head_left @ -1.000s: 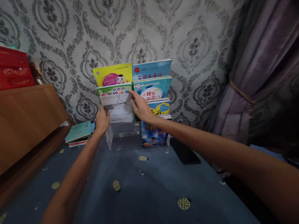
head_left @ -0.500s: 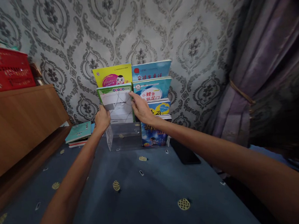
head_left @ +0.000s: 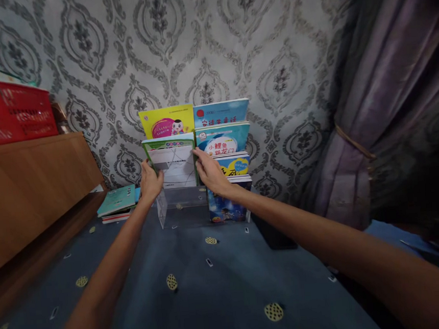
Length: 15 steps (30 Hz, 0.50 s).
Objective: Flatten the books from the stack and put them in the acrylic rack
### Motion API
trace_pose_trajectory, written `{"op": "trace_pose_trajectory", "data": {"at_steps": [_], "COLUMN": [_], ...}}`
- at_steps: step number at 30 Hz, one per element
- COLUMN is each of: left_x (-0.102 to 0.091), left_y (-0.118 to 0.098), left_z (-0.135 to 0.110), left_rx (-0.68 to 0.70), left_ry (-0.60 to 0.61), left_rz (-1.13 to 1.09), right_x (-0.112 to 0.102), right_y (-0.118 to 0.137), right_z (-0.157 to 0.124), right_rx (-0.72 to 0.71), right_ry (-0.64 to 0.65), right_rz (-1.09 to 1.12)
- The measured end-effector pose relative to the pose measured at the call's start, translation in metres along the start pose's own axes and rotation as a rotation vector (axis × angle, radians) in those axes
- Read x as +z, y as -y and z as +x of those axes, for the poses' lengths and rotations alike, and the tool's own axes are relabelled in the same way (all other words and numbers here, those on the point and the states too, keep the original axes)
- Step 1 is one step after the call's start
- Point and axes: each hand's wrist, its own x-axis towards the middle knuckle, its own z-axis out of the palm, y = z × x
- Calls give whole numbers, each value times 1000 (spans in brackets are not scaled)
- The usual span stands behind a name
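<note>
The bench [head_left: 212, 298] is blue with pineapples on it, and its near edge is cut off from view. A clear rack [head_left: 161, 210] stands near the far edge; its see-through sides are hard to make out. Books stand in its rows, and each one in front hides the bottom of the one behind. A pile of books [head_left: 117, 200] lies by the far left corner. A flat black thing [head_left: 279, 239] lies by the right edge, partly under the right arm [head_left: 325, 227] in this view, so I can't tell what it is. The white book [head_left: 178, 174] is up in the rack's left side, just in front of a green book [head_left: 148, 147]. The left hand [head_left: 152, 182] pinches its left side, and the right hand [head_left: 209, 171] pinches its right side. Some fingers in each grip are hidden. The book's small words are too blurry to read.
</note>
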Motion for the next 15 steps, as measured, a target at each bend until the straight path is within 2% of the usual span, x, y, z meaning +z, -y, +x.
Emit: {"op": "trace_pose_trajectory", "data": {"at_steps": [8, 15], "left_x": [-8, -10], "left_y": [-1, -10], "left_z": [16, 23], "left_rx": [-76, -113], "left_ry": [119, 133], "left_rz": [41, 121], "right_x": [4, 14], "right_y": [-3, -12], "right_z": [-3, -1], "right_rx": [29, 78], "right_ry": [39, 37], "right_rz": [-9, -8]}}
